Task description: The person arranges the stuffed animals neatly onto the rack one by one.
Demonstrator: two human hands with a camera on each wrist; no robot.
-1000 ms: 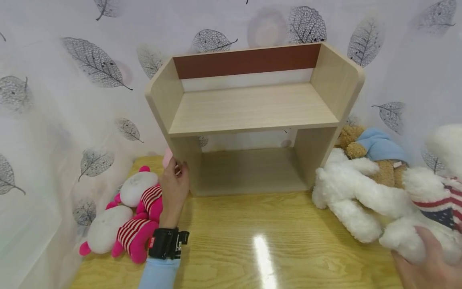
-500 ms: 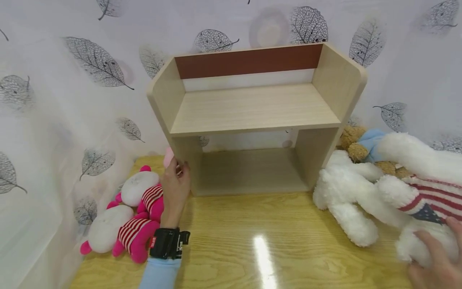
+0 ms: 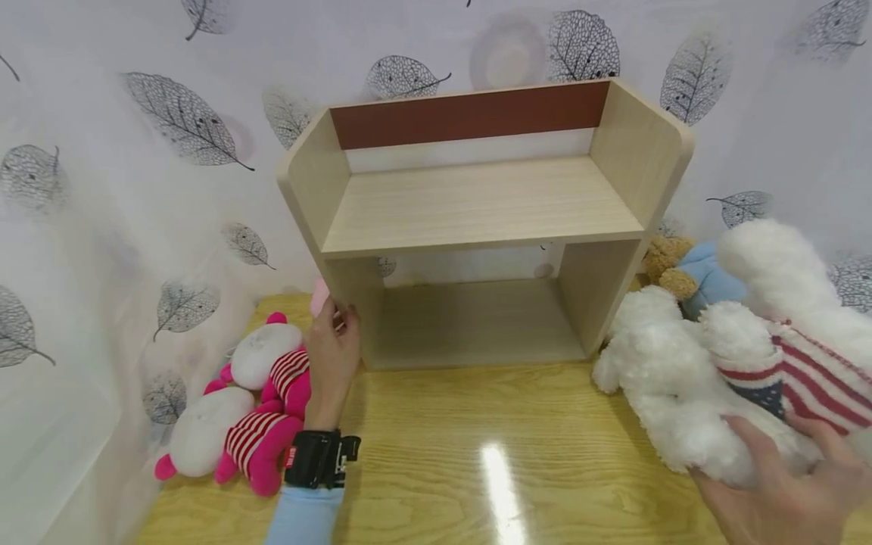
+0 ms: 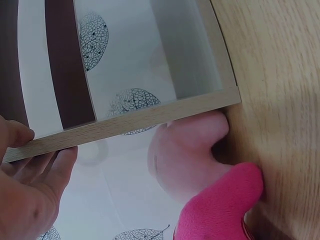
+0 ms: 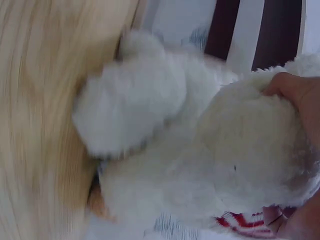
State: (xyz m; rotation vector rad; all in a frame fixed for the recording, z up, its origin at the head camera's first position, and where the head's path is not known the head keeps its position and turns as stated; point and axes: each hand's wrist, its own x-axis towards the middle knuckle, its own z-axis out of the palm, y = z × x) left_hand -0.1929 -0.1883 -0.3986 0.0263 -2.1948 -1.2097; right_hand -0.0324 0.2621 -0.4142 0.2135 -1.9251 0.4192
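Note:
A pale wooden desktop shelf (image 3: 490, 204) with two levels stands against the wall. My left hand (image 3: 331, 348) grips the front edge of its left side panel (image 4: 120, 121), with the thumb on one face and the fingers on the other. At the right, my right hand (image 3: 783, 484) holds a white plush toy (image 3: 783, 265) in a flag-patterned sweater by its lower end. In the right wrist view the thumb presses into the fur of the white plush toy (image 5: 250, 145). Another white plush toy (image 3: 640, 341) lies beside the shelf, partly covered by the held one.
Behind the white toys sits a brown teddy bear (image 3: 715, 280) in blue, partly hidden. Pink-and-white plush toys (image 3: 207, 431) in striped clothes lie left of the shelf. A light pink plush (image 4: 185, 160) touches or nearly touches its left side. Everything stands on a wooden table (image 3: 436, 446).
My right hand has brought the white plush toy left, closer to the shelf and over the other white toy. The brown bear is now more covered. My left hand stays on the panel.

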